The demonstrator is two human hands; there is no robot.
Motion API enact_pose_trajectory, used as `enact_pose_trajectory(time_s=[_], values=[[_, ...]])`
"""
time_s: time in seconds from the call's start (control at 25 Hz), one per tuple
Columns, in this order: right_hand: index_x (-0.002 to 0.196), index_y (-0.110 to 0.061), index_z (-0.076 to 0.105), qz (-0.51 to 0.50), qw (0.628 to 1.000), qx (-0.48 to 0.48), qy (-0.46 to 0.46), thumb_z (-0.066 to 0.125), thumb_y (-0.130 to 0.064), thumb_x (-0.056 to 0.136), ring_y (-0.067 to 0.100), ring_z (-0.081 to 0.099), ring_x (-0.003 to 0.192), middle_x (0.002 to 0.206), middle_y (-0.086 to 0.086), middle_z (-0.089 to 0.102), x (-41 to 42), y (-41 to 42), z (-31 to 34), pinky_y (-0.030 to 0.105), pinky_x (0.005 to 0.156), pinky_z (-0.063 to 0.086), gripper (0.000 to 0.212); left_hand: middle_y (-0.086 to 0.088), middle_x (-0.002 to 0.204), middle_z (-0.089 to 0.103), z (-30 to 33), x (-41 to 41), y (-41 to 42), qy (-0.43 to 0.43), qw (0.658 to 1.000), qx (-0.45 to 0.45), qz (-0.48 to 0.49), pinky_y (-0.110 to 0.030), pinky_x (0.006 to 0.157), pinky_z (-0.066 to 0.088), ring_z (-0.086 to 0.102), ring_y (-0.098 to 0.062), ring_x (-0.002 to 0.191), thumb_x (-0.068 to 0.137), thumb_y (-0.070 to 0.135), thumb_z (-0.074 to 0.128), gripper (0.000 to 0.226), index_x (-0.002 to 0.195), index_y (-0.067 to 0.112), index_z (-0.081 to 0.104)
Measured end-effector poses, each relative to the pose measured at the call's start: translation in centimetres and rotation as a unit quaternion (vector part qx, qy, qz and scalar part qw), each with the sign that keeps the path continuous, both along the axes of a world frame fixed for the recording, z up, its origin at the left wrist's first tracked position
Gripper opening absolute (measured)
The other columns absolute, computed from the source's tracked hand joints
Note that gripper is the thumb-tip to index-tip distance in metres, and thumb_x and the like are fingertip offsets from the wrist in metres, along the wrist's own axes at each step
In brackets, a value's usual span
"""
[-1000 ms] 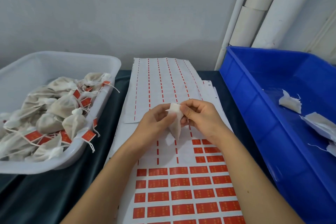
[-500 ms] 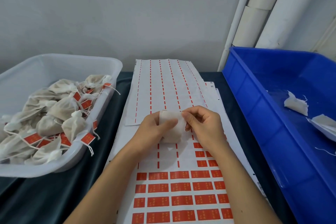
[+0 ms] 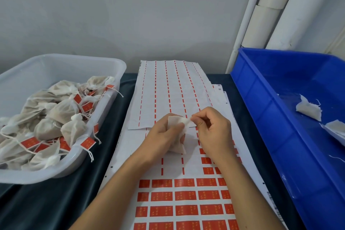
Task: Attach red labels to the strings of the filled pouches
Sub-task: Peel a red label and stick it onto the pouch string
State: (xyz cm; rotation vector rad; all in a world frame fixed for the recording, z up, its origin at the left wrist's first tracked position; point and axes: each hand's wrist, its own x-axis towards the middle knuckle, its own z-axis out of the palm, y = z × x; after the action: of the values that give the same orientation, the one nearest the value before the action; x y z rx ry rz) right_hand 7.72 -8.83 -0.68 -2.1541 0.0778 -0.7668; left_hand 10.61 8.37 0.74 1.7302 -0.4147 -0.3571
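Left hand (image 3: 164,134) curled round a small white pouch (image 3: 177,144), held above the sheet of red labels (image 3: 186,196), lower end of the pouch hanging toward the paper. Right hand (image 3: 212,132) just beside it, thumb and forefinger pinching the pouch's upper corner, other fingers bent inward. String not clearly made out between the fingers. Under both hands, label sheets stacked down the middle of the dark cloth-covered table (image 3: 56,201): full red rows along the near part, peeled rows with only thin red dashes under and beyond the hands, and a spent sheet (image 3: 168,89) lying on top and reaching almost to the wall (image 3: 130,15). To the left, a translucent tub (image 3: 112,73), its right rim close to the sheets' left edge with a narrow strip of dark cloth between; inside, a heap of filled pouches (image 3: 61,114) carrying red tags, a few tags and strings draped over the rim. To the right, a blue bin (image 3: 261,117), its near wall running alongside the sheets' right edge, another thin strip of cloth between; a few white pouches (image 3: 308,110) on its floor. White pipes (image 3: 276,5) upright in the far right corner. Open space mainly above the sheets, bounded by tub rim and bin wall either side.
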Motion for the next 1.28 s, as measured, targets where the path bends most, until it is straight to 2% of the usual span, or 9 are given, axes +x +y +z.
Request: enact_pose_trajectory(time_s=[0.08,0.16,0.36,0.56,0.72,0.88,1.04,1.16,1.28], values=[[0.088,-0.03,0.06,-0.031,0.999,-0.012,-0.011,0.071,-0.016,0.096,-0.003,0.063,0.09,0.086,-0.021,0.061,0.1,0.0,0.0,0.003,0.07,0.047,0.019,0.009,0.086,0.07,-0.2,0.2,-0.1,-0.014,0.999,0.03,-0.015,-0.03,0.082,0.059,0.069,-0.015,0.083,0.102,0.054,0.054,0.024,0.098,0.035,0.067],[0.088,-0.029,0.059,-0.062,0.997,-0.021,-0.03,0.07,-0.015,0.096,-0.003,0.062,0.086,0.089,-0.017,0.062,0.0,0.0,0.1,0.005,0.071,0.044,0.019,0.008,0.083,0.069,-0.2,0.2,-0.3,-0.033,0.997,0.058,-0.032,-0.028,0.081,0.058,0.068,-0.015,0.079,0.105,0.05,0.054,0.029,0.084,0.038,0.069],[0.088,-0.021,0.061,-0.136,0.989,0.005,-0.063,0.07,-0.011,0.096,0.004,0.064,0.086,0.092,-0.013,0.063,-0.3,-0.8,0.5,0.012,0.071,0.046,0.015,0.019,0.081,0.067,0.0,0.0,-0.2,-0.041,0.992,0.098,-0.069,-0.015,0.069,0.051,0.066,-0.001,0.078,0.1,0.059,0.051,0.032,0.106,0.037,0.073],[0.088,-0.015,0.062,-0.179,0.979,0.02,-0.095,0.069,-0.015,0.096,0.009,0.066,0.088,0.092,-0.004,0.068,-0.6,-1.1,0.7,0.019,0.07,0.053,0.01,0.024,0.079,0.065,0.4,-0.3,-0.3,-0.046,0.988,0.115,-0.088,-0.01,0.067,0.047,0.065,0.001,0.078,0.099,0.06,0.047,0.034,0.098,0.036,0.07],[0.092,-0.025,0.062,-0.111,0.986,0.077,-0.103,0.061,-0.038,0.096,0.001,0.065,0.093,0.093,-0.018,0.065,-0.9,-1.0,1.1,0.008,0.072,0.052,0.014,0.025,0.098,0.071,0.6,-0.6,0.4,0.003,0.991,0.096,-0.093,-0.014,0.073,0.055,0.071,-0.005,0.092,0.1,0.066,0.043,0.039,0.101,0.043,0.074],[0.1,-0.035,0.062,-0.095,0.987,0.099,-0.08,0.058,-0.05,0.097,-0.002,0.064,0.101,0.103,-0.025,0.065,-0.7,-1.5,1.1,0.006,0.075,0.051,0.016,0.027,0.106,0.07,0.8,-0.5,0.9,0.043,0.992,0.078,-0.092,-0.021,0.084,0.054,0.069,-0.005,0.099,0.106,0.053,0.046,0.03,0.105,0.051,0.076],[0.117,-0.041,0.062,-0.079,0.996,0.039,-0.001,0.048,-0.039,0.107,-0.002,0.058,0.113,0.117,-0.027,0.059,-0.7,-1.8,0.6,0.021,0.093,0.053,0.018,0.022,0.101,0.073,0.8,-0.4,0.3,0.026,0.994,0.077,-0.069,-0.022,0.083,0.054,0.07,-0.003,0.095,0.102,0.05,0.055,0.021,0.095,0.045,0.074],[0.136,-0.035,0.061,0.008,1.0,-0.029,-0.006,0.043,-0.024,0.109,-0.001,0.046,0.134,0.141,-0.023,0.053,-0.7,-1.5,0.6,0.014,0.11,0.04,0.034,0.019,0.101,0.074,0.7,-0.1,0.3,0.013,0.998,0.048,-0.042,-0.023,0.08,0.053,0.07,-0.003,0.091,0.092,0.061,0.055,0.029,0.093,0.04,0.075],[0.134,-0.04,0.063,0.097,0.994,0.021,0.037,0.049,-0.033,0.104,-0.005,0.052,0.129,0.138,-0.029,0.058,-0.9,-0.9,1.1,0.005,0.097,0.044,0.034,0.015,0.104,0.077,0.6,0.1,0.3,0.002,0.999,0.019,-0.028,-0.022,0.079,0.052,0.07,-0.005,0.09,0.091,0.063,0.055,0.033,0.094,0.038,0.076]])
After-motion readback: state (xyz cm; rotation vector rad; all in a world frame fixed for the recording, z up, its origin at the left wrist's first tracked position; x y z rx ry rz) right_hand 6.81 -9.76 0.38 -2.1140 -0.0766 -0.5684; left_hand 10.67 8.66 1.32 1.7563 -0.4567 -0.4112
